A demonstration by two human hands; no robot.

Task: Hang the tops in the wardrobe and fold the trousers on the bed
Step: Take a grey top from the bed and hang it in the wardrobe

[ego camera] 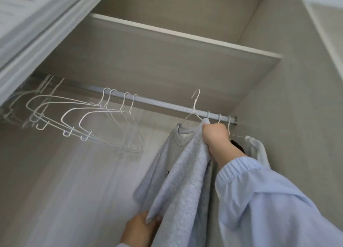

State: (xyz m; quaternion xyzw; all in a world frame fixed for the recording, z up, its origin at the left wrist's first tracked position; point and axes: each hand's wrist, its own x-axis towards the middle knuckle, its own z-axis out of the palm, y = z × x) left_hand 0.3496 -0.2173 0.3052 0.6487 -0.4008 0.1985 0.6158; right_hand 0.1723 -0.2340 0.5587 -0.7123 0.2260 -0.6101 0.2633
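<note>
1. Grey sweatshirt (178,165), soft knit, sits on a white wire hanger (194,108); its hook is above the wardrobe rail (167,102), not on it.
2. Our right hand (216,135) grips the shoulder fabric; our left hand (139,228) pinches the hem.
3. Wardrobe holds empty wire hangers (83,117) on the left of the rail and a white garment (258,150) hung at the far right.
4. Shelf (185,37) sits above.

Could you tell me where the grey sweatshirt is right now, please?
In the head view, right of centre, the grey sweatshirt hangs on a white wire hanger, hook off the rail, held by the right hand and left hand.
</note>
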